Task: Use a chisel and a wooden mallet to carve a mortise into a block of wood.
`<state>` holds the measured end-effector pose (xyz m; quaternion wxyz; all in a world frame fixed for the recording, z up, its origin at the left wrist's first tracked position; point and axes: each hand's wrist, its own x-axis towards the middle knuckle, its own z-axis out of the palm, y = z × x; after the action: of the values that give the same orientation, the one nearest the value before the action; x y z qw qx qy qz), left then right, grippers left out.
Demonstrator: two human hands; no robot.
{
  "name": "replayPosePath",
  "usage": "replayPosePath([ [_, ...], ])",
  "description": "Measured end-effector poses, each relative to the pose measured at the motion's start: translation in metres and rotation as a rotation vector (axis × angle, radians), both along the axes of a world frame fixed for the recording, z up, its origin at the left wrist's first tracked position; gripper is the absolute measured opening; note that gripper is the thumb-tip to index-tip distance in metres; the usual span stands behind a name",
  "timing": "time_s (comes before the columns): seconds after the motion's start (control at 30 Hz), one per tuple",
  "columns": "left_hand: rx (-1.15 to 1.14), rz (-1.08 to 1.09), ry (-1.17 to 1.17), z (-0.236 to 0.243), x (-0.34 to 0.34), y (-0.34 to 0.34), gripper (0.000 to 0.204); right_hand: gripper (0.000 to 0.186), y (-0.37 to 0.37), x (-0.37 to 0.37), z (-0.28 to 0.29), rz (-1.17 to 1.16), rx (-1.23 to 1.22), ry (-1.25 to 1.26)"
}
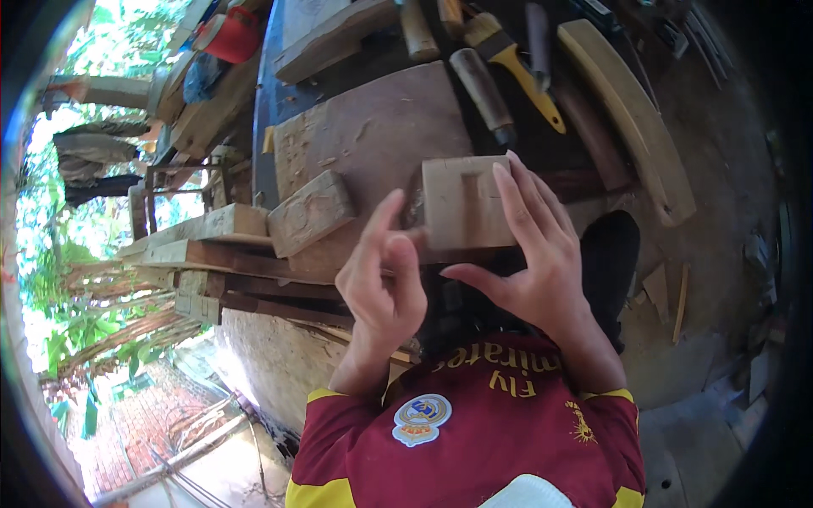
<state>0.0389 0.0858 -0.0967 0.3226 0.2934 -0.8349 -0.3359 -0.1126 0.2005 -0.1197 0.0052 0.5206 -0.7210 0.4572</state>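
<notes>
A squared wooden block (449,203) with a rectangular recess in its upper face sits in front of me, over the near right part of a wide board. My right hand (542,262) lies along the block's right side with its fingers stretched out. Its thumb sticks out to the left, just below the block's near edge. To the left of the block is my left hand (381,292), forefinger raised and the other fingers loosely bent. One of its fingertips reaches the block's left edge; whether it presses there I cannot tell. Neither hand is closed round the block.
Beneath lies the wide brown board (381,110), with a smaller wood piece (311,212) on it. Beyond are a yellow-handled brush (517,68), a wooden-handled tool (483,89) and a curved wooden piece (631,123). Stacked beams (203,245) stand at left, a red container (229,35) at far left.
</notes>
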Motion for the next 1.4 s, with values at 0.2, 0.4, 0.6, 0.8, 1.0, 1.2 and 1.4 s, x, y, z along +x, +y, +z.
replayPosePath([
  [0.2, -0.318, 0.292, -0.004, -0.006, 0.021, -0.021, 0.033, 0.088, -0.006, -0.014, 0.005, 0.189, 0.027, 0.009],
  [0.4, -0.478, 0.42, -0.134, -0.018, 0.036, -0.061, 0.046, 0.095, -0.013, -0.005, 0.007, 0.099, -0.012, -0.044],
  [0.6, -0.468, 0.379, -0.255, -0.025, 0.034, -0.066, 0.048, 0.094, -0.035, -0.001, 0.011, 0.245, 0.02, -0.091],
  [0.8, -0.458, 0.32, -0.182, -0.027, 0.048, -0.069, 0.045, 0.101, -0.046, -0.001, 0.008, 0.361, 0.051, -0.21],
  [1.0, -0.509, 0.376, 0.145, -0.047, 0.059, -0.073, 0.055, 0.11, -0.064, 0.019, 0.013, 0.515, 0.124, -0.27],
  [1.2, -0.525, 0.371, 0.059, -0.053, 0.065, -0.072, 0.066, 0.116, -0.072, 0.015, 0.009, 0.559, 0.136, -0.265],
  [1.4, -0.518, 0.363, 0.066, -0.046, 0.057, -0.068, 0.061, 0.102, -0.063, 0.007, 0.014, 0.515, 0.101, -0.242],
])
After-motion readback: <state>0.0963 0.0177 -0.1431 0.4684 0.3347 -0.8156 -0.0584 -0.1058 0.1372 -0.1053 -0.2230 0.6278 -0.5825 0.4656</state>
